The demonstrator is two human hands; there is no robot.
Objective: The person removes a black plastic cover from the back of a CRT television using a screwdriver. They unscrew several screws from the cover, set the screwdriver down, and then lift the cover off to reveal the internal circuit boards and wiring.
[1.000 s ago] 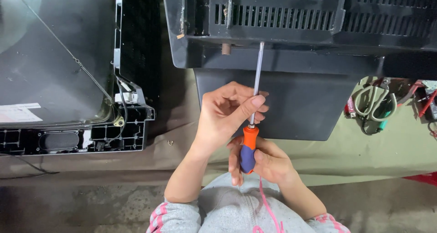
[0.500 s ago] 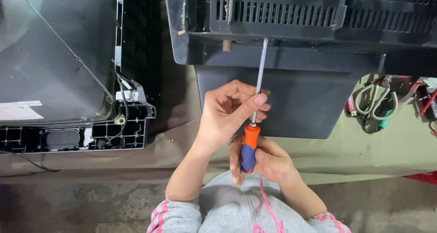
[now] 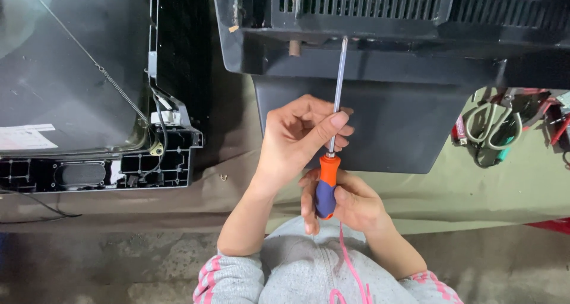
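A long screwdriver (image 3: 336,96) with an orange and blue handle points away from me, its tip up against the underside of a black plastic television casing (image 3: 380,43). My right hand (image 3: 350,204) is wrapped around the handle. My left hand (image 3: 300,135) pinches the metal shaft just above the handle, fingers curled and thumb along the shaft. Both hands are over the lower dark panel (image 3: 386,126) of the casing.
At the left lies a bare picture tube in its black frame (image 3: 89,102), with a wire and spring across the glass. Scissors (image 3: 493,123) and red-handled tools lie at the right on the green cloth (image 3: 475,191). My grey zipped top fills the bottom.
The screwdriver and both hands have stayed almost still; the view has shifted very slightly, and the shaft's tip remains at the casing's edge.
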